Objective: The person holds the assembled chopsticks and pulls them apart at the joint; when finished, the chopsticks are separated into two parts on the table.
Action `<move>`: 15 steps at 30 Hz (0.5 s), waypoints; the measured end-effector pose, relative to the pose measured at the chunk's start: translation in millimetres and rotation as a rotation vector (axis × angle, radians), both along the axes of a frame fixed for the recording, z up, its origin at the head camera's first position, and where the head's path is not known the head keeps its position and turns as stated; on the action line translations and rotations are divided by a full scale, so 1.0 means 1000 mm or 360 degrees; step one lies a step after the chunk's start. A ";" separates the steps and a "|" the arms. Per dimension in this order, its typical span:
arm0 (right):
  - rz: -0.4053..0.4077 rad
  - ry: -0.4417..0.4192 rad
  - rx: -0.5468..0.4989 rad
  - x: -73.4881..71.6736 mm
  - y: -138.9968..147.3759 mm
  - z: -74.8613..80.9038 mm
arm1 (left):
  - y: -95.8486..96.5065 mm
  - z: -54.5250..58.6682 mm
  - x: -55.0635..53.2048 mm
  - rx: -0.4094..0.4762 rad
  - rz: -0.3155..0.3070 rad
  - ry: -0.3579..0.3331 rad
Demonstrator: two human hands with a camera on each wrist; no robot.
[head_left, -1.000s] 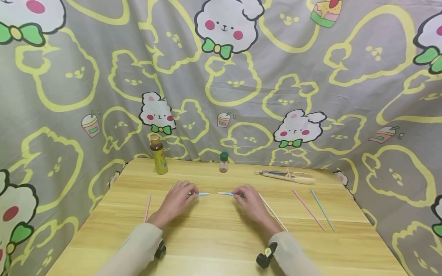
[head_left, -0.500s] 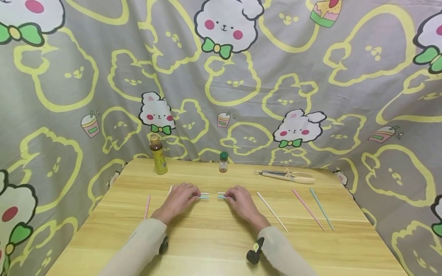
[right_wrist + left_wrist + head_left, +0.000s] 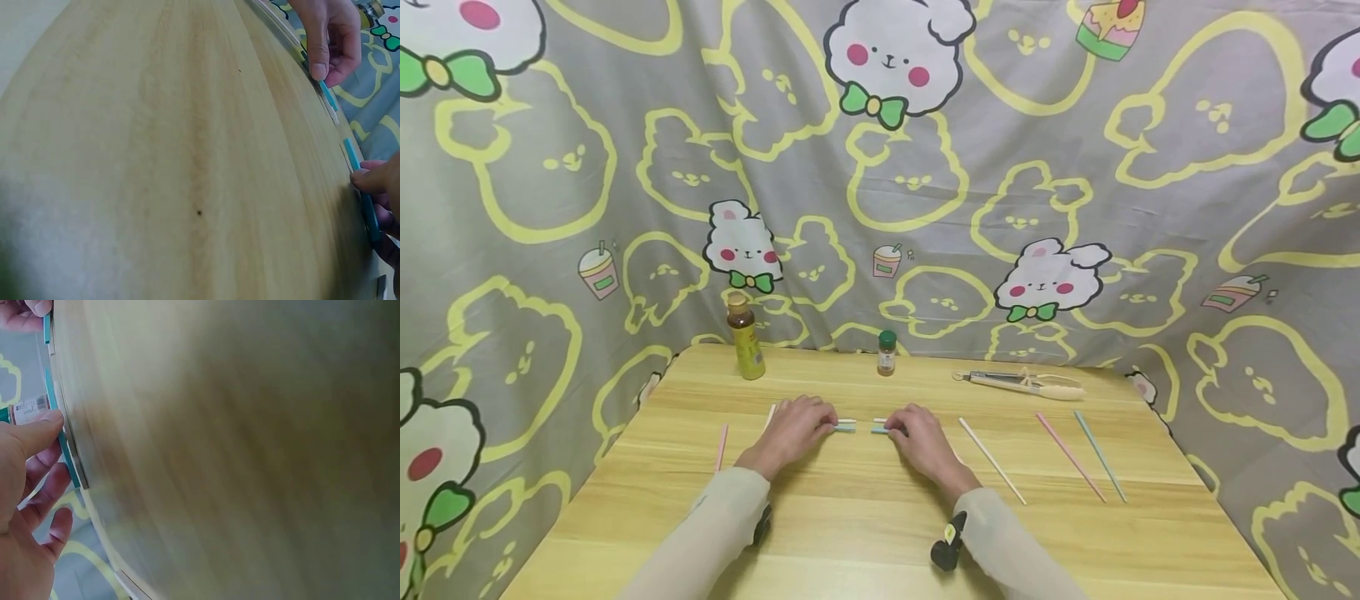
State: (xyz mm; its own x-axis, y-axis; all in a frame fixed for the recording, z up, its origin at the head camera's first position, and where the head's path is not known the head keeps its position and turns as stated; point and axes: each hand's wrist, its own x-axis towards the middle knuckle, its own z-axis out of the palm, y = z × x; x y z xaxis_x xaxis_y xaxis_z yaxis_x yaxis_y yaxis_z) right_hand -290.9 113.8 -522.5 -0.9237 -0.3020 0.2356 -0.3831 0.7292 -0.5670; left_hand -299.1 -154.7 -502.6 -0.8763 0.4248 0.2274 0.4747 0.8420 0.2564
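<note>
My left hand [image 3: 797, 427] pinches a short blue straw [image 3: 70, 464] between thumb and fingers, low over the wooden table. Its tip points right in the head view, alongside the end of a white straw [image 3: 847, 421]. Facing it across a small gap, my right hand [image 3: 917, 437] pinches another short blue straw [image 3: 370, 219]. Beside that one, on the far side, the end of a second white straw [image 3: 878, 420] shows from under the fingers. The rest of both white straws is mostly hidden by the hands in the head view.
A pink straw [image 3: 722, 448] and part of a white straw [image 3: 771, 413] lie left; white [image 3: 992, 461], pink [image 3: 1071, 457] and blue [image 3: 1101, 456] straws lie right. Behind stand a yellow bottle [image 3: 747, 346], a green-capped jar [image 3: 886, 354] and tongs [image 3: 1018, 384]. A patterned curtain surrounds the table [image 3: 850, 533].
My right hand has moved left, uncovering the white straw at its right. Both blue straws have shifted slightly toward me, away from the white ones. The last half second shows almost no movement.
</note>
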 end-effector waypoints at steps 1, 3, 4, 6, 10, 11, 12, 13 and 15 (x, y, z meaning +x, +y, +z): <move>-0.0001 0.0006 0.0010 0.000 0.000 -0.001 | 0.000 0.000 0.000 -0.0001 0.0000 -0.0008; -0.0004 0.0013 0.0025 -0.001 0.000 -0.001 | 0.001 0.000 -0.001 -0.0003 -0.0001 -0.0025; -0.0005 0.0015 0.0034 -0.001 0.000 -0.001 | 0.002 0.000 -0.001 -0.0008 -0.0001 -0.0039; -0.0004 0.0014 0.0043 -0.001 0.000 -0.001 | 0.002 0.000 -0.001 -0.0016 0.0001 -0.0047; -0.0004 0.0014 0.0056 -0.001 -0.001 -0.002 | 0.003 -0.001 0.000 -0.0029 0.0012 -0.0042; -0.0007 0.0010 0.0061 -0.001 -0.001 -0.002 | 0.004 -0.001 0.000 -0.0028 0.0017 -0.0040; -0.0008 0.0009 0.0064 -0.001 -0.001 -0.002 | 0.004 -0.001 0.000 -0.0025 0.0019 -0.0042; -0.0009 0.0007 0.0065 -0.001 -0.001 -0.002 | 0.004 -0.001 0.000 -0.0021 0.0019 -0.0047; -0.0015 -0.0006 0.0061 -0.001 -0.002 -0.002 | 0.004 -0.001 0.000 -0.0011 0.0018 -0.0062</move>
